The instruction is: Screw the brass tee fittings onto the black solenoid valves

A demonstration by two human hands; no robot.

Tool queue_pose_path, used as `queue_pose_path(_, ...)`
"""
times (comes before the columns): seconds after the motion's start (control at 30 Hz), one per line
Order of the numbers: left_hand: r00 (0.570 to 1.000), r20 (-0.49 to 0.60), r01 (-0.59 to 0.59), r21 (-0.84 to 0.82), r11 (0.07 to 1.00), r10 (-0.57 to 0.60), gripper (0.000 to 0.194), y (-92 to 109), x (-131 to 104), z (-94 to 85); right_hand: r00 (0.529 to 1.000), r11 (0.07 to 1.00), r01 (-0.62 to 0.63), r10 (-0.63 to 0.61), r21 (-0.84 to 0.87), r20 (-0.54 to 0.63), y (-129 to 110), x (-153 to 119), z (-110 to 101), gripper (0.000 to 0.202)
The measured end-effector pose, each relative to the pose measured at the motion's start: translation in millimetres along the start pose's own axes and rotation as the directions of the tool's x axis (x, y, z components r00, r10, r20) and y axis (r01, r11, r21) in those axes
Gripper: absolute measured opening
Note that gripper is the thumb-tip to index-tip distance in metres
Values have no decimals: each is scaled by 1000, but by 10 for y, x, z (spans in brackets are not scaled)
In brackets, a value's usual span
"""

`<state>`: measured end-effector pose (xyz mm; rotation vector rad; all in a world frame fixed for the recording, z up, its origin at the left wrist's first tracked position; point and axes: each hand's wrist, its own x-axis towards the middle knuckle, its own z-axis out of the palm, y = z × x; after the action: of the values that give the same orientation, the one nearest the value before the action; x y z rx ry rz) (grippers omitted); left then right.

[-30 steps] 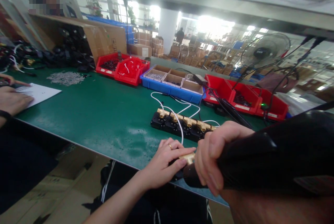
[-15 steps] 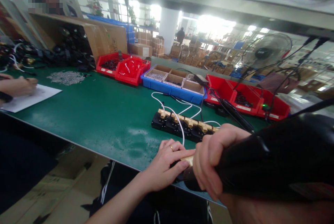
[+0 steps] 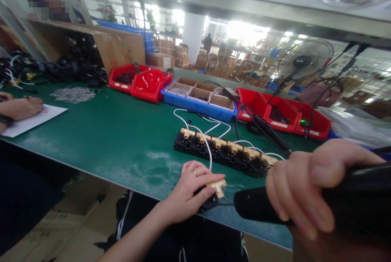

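My left hand (image 3: pixel 190 189), a ring on one finger, is closed around a small black housing (image 3: pixel 209 204) topped by a brass tee fitting (image 3: pixel 220 188), near the table's front edge. A white cable rises from behind its fingers. In my right hand (image 3: pixel 305 184) is a black electric screwdriver (image 3: pixel 252 205), lying nearly level. Its thin bit points left, and the tip reaches the housing's side; whether it touches a screw cannot be made out. Just behind stands a row of several similar black housings with brass fittings (image 3: pixel 233 147), set side by side.
Red bins (image 3: pixel 157 94) and a blue divided tray (image 3: pixel 198 109) line the back of the green table (image 3: pixel 122 132); more red bins (image 3: pixel 279 125) stand at right. A black pen-like tool (image 3: pixel 271 134) leans there. At left, another person's hand (image 3: pixel 24 108) rests on white paper (image 3: pixel 39 120).
My right hand and the screwdriver have moved right, away from my left hand, uncovering the bit and the brass fitting. My left hand keeps its hold. The view has shifted slightly.
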<state>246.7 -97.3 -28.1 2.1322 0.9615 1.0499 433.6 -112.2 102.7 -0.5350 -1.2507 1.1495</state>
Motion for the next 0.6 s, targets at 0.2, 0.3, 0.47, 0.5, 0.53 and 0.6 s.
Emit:
queue_pose_path(0.2,993,-118,13,-23,1000,-16,30,237,-49,50,983,983,143,-154,-111,-96,-100,48,-55,55)
queue_pose_path(0.3,984,-165,55,-56,997,-64,28,371,-29,196,968,983,129,-153,-129,-199,-79,13,-29,70)
queue_pose_path(0.47,979,-174,115,15,993,-111,19,322,118,323,943,983,123,-158,-134,-292,-72,-6,-29,73)
queue_pose_path(0.5,992,-105,72,-9,997,-73,22,282,153,292,942,984,121,-155,-130,-299,-81,0,-30,73)
queue_pose_path(0.53,999,-21,28,-57,998,-30,23,245,182,247,941,985,120,-151,-120,-304,-91,8,-33,73)
queue_pose_path(0.6,994,104,-1,-135,991,15,13,197,211,143,941,988,123,-146,-95,-305,-106,21,-35,72)
